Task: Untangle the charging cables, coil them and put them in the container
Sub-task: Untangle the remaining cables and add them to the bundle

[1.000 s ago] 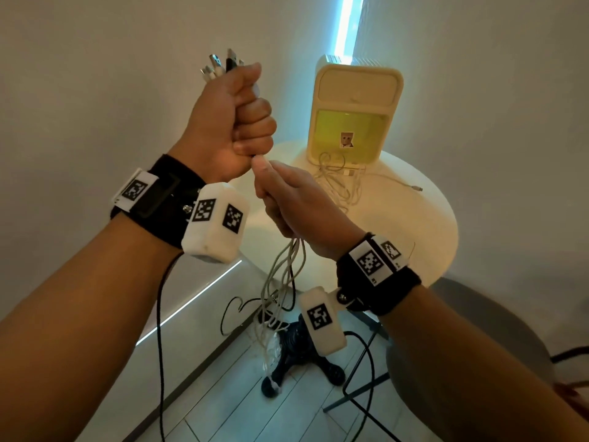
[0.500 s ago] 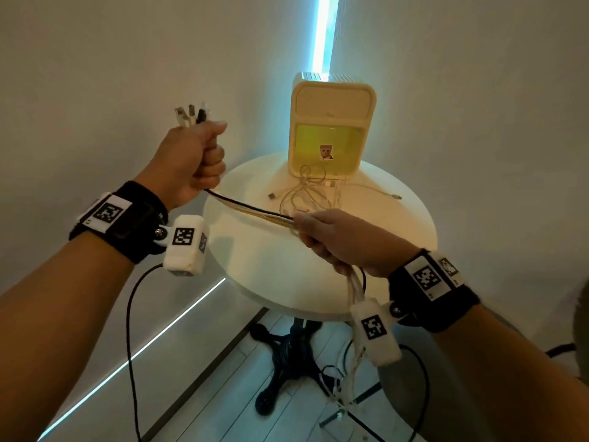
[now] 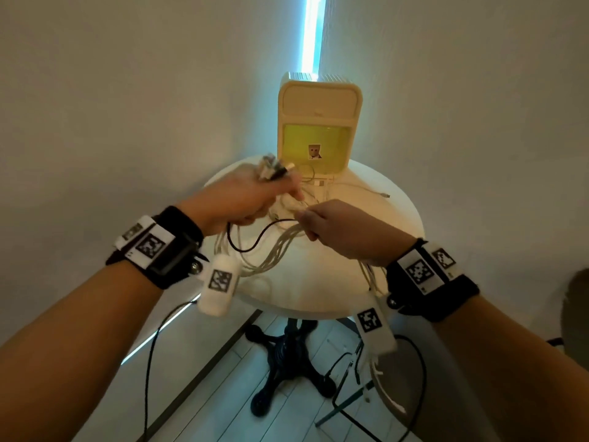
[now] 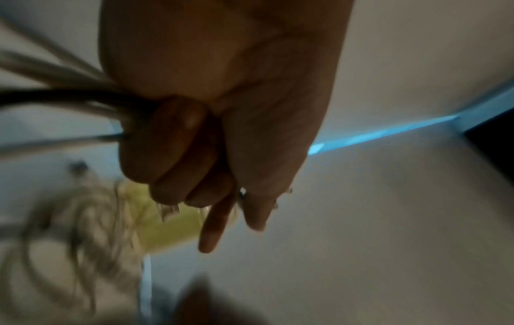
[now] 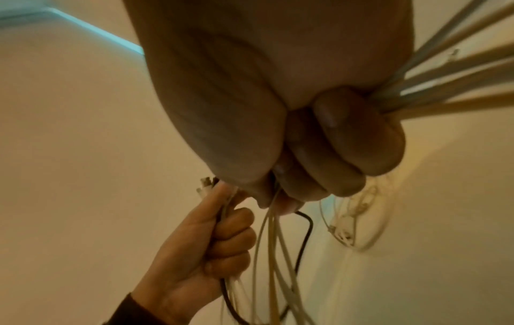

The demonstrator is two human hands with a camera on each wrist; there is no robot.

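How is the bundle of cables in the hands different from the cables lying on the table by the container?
The held bundle is gripped by the left hand and right hand; the table cables lie free. The held bundle includes a black cable; the table cables look all white. Both remain uncoiled, outside the container.

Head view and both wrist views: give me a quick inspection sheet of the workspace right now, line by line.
Surface: round white table on a black pedestal base.
Job's things: bundle of cables, white with one black, looped between both hands; cream and yellow container stands upright at the table's back.
Clutter: nothing seen.
Grippers: left hand grips the bundle near the plug ends; right hand grips it further along, fingers curled round the strands.
Cables: more loose white cables lie by the container; bundle tails hang off the table edge behind the right wrist.
Surroundings: plain walls, a lit blue strip in the corner, tiled floor.
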